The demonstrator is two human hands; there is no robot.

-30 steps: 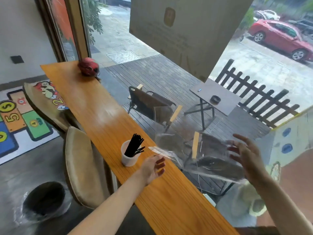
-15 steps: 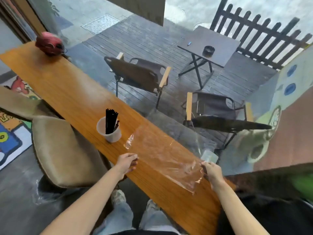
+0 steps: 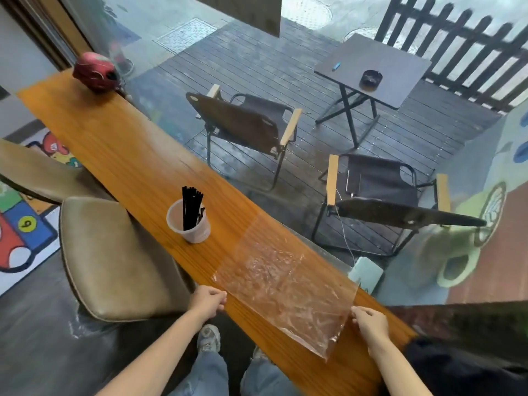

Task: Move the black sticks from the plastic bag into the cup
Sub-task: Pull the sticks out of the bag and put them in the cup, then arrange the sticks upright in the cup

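A bundle of black sticks (image 3: 191,206) stands upright in a translucent plastic cup (image 3: 189,225) on the narrow wooden counter (image 3: 120,150). A clear plastic bag (image 3: 283,284) lies flat on the counter, nearer to me than the cup and to its right, and I see nothing inside it. My left hand (image 3: 208,302) rests at the counter's near edge, fingers curled at the bag's left corner. Over at the bag's right edge, my right hand (image 3: 370,324) pinches the plastic.
A tan padded stool (image 3: 114,261) stands left of the counter, with another seat behind it. A red helmet (image 3: 94,74) sits at the counter's far end. Glass runs along the counter's right side; beyond it are folding chairs and a small table.
The bag, held up in the air a second ago, now lies spread flat on the counter. Both hands came down to its near edge. The view tilted downward.
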